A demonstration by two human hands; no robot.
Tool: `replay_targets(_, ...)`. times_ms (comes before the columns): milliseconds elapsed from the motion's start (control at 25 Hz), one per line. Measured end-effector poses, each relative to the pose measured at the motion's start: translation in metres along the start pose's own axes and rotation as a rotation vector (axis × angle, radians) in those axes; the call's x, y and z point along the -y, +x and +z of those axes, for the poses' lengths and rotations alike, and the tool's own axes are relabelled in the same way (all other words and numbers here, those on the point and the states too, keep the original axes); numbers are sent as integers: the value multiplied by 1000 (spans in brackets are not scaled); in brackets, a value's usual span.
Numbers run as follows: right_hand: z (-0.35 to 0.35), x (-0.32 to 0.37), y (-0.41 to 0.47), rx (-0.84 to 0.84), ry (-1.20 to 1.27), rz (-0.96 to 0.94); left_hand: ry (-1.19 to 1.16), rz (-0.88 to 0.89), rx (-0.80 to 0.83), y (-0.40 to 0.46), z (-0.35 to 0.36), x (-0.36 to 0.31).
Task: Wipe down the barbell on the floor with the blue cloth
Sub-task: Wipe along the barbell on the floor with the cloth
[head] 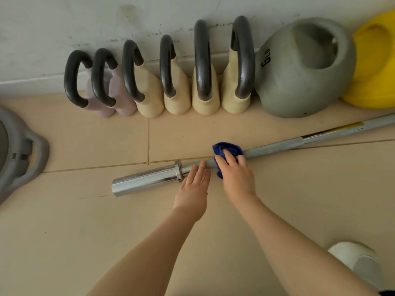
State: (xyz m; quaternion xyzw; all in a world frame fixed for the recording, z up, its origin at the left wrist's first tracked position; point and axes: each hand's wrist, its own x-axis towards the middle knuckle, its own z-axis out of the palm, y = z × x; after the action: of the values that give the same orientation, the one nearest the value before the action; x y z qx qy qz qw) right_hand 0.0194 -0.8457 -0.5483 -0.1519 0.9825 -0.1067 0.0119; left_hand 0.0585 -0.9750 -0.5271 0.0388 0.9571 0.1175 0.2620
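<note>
A long steel barbell point(275, 146) lies on the beige tile floor, running from a chrome sleeve end at the lower left up to the right edge. A bunched blue cloth point(227, 149) is wrapped over the shaft just right of the sleeve collar. My right hand point(236, 174) grips the cloth against the bar, fingers curled over it. Left of it, my left hand point(193, 190) lies with straight fingers resting on the shaft beside the collar, holding nothing.
A row of kettlebells point(177, 82) stands along the white wall behind the bar, then a grey 6 LB kettlebell point(299, 82) and a yellow one point(374, 67). A grey weight plate point(19, 154) lies at the left edge. A white shoe point(359, 259) shows at the lower right.
</note>
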Motion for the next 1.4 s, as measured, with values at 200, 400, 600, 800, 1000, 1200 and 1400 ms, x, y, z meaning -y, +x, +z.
replay_targets(200, -18, -73, 12, 58, -57, 316, 34, -67, 12, 2, 0, -2)
replay_targets(400, -15, -41, 18, 91, -39, 68, 21, -109, 71, 12, -13, -8)
replay_targets(600, -29, -128, 18, 11, -107, 377, 53, -129, 50, 20, -23, -10)
replay_targets(800, -17, -99, 2, 43, -31, 101, 104, 45, -85, 39, -14, -59)
replay_targets(1000, -33, -178, 8, -19, -100, 429, 129, 58, -32, 50, -2, -64)
replay_targets(1200, -19, -126, 5, 13, 46, 208, 114, 23, 0, 62, -11, -62)
replay_targets(1400, -29, -167, 15, -2, -30, 377, 77, 37, 19, 78, -24, -53)
